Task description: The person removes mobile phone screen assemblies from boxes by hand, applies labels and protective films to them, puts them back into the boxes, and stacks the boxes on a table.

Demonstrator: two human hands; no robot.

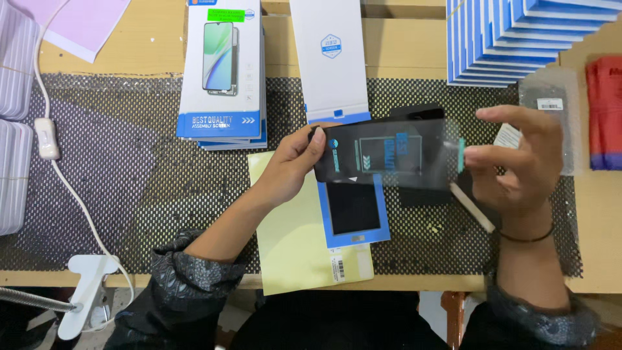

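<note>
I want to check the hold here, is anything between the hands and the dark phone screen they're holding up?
Nothing visible. The left hand pinches the phone screen at its left end, and the right hand grips the small green tab at its right end. The screen is held above the mesh mat.

Bright, even overhead light with soft shadows; the right hand (525, 162) is slightly motion-blurred, the rest sharp.
</note>
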